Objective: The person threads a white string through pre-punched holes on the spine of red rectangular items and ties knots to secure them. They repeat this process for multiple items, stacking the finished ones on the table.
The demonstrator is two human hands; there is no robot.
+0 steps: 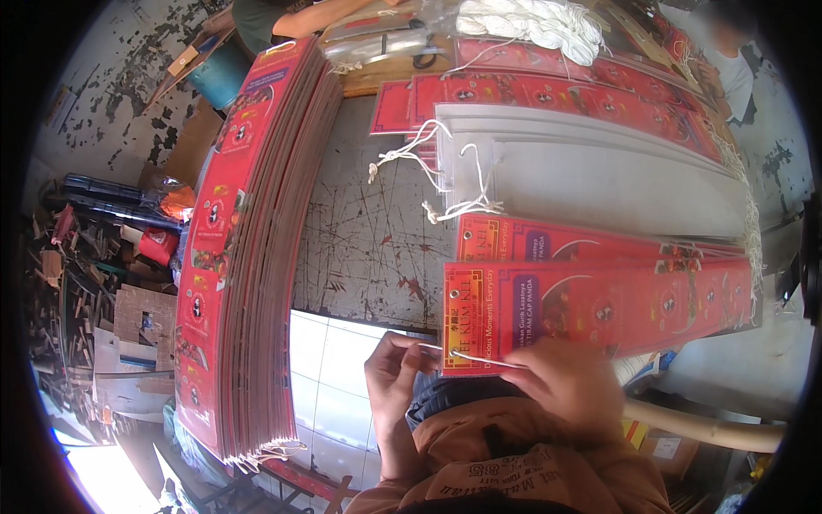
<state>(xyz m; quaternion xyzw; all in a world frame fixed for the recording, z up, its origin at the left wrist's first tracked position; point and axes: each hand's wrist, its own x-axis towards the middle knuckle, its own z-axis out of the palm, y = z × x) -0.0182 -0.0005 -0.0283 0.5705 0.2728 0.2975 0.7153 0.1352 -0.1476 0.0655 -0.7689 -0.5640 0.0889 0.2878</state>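
Observation:
A long red printed banner (599,308) with a yellow end panel lies crosswise before me at the table's near edge. White string (478,358) runs through a hole near its lower left corner. At that corner my left hand (396,373) pinches one part of the string. My right hand (569,381), blurred, lies over the banner's lower edge and grips the string to the right of the hole. A second hole in the end panel, farther up, shows no string. Another red banner (505,233) lies partly beneath this one.
Beyond lie pale, blank-faced banners (599,176) with knotted strings, then more red banners (548,92) and a white string bundle (535,26). At left stands a tall stack of red banners (231,214). Two other people (257,21) (732,68) are at the far side. Scraps (86,291) cover the left floor.

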